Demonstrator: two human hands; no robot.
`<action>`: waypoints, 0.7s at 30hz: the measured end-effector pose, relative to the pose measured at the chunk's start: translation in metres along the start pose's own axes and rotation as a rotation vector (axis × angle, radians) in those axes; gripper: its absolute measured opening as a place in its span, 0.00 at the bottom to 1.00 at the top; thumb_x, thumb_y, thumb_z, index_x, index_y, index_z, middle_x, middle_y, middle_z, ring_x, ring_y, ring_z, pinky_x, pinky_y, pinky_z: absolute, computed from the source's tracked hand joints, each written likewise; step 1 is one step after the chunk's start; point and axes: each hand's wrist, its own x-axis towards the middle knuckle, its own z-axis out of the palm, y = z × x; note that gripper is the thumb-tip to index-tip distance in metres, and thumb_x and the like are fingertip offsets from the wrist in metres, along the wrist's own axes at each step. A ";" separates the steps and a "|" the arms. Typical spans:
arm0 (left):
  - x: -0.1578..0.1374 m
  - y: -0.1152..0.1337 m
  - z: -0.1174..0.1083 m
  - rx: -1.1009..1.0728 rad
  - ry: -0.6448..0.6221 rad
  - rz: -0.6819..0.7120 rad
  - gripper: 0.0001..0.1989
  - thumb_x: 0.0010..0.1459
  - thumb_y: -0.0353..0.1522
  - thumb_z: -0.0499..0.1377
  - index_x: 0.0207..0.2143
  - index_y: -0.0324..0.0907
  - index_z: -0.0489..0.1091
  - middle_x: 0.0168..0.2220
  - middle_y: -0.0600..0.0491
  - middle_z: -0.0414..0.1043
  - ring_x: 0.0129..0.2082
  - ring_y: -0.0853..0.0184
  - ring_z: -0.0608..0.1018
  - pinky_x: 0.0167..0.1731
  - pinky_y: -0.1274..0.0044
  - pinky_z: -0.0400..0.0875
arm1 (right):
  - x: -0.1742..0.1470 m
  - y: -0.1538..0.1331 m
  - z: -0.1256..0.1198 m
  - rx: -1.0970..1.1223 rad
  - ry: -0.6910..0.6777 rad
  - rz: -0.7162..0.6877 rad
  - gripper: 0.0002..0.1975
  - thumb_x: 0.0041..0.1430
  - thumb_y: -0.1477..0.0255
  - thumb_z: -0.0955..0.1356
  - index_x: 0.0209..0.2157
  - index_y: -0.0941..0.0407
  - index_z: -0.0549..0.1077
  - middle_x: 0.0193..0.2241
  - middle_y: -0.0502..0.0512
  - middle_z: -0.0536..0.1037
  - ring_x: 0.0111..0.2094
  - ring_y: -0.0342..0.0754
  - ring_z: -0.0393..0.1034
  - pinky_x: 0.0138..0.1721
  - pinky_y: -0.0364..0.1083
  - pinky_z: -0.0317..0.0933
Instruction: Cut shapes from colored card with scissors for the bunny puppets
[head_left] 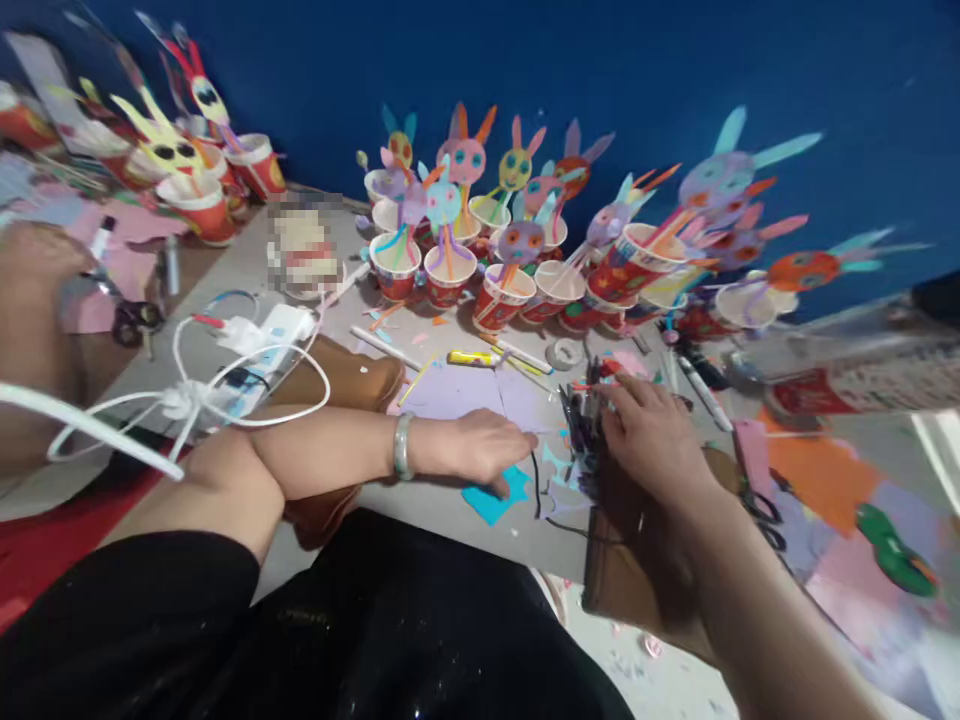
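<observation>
at far left we see another person's hand blurred above thin pink paper, with dark-handled scissors lying nearby. next, a smooth white cable is looped and bunched beside a long, boxy power strip. toward the middle our left hand, a mottled, glossy bangle round its wrist, is palm down and relaxed, thumb apart from the fingers, with nothing gripped that we can see. the blue paper is a bright, flat scrap with an uneven cut edge; it lies on the grey table directly under that thumb. just beyond this hand we find flat lilac paper and a slim yellow marker; farther back, glossy red patterned paper cups hold rabbit-eared paper heads on sticks. farther right sits a round tape roll, then a jumble of thin, dark pens, pale scraps among them. our right hand is bent over the right edge of these pens, which lie beside and partly below its fingers; we cannot tell whether it grasps any. below its wrist is a soft-looking brown pouch, and at far right, orange paper and a curvy green handle.
</observation>
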 end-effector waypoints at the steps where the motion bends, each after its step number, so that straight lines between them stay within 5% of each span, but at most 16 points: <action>1: 0.000 0.000 0.000 -0.011 0.009 -0.005 0.29 0.54 0.45 0.67 0.50 0.35 0.65 0.43 0.44 0.77 0.42 0.57 0.79 0.33 0.73 0.63 | -0.004 -0.002 -0.002 0.017 -0.020 0.003 0.15 0.63 0.74 0.62 0.46 0.61 0.77 0.46 0.68 0.78 0.44 0.61 0.70 0.41 0.52 0.59; 6: 0.001 0.003 -0.004 -0.021 0.010 -0.026 0.25 0.54 0.43 0.68 0.44 0.34 0.68 0.44 0.41 0.74 0.40 0.58 0.78 0.32 0.74 0.62 | -0.016 -0.013 -0.009 0.042 -0.152 0.042 0.14 0.63 0.63 0.66 0.39 0.59 0.78 0.34 0.62 0.78 0.39 0.59 0.69 0.38 0.51 0.56; 21: 0.007 0.008 -0.011 -0.009 -0.107 -0.022 0.24 0.54 0.41 0.66 0.48 0.37 0.66 0.40 0.45 0.77 0.35 0.59 0.78 0.27 0.73 0.59 | -0.010 -0.026 -0.001 -0.013 -0.221 0.140 0.16 0.63 0.59 0.67 0.32 0.58 0.77 0.31 0.60 0.78 0.37 0.56 0.69 0.36 0.49 0.48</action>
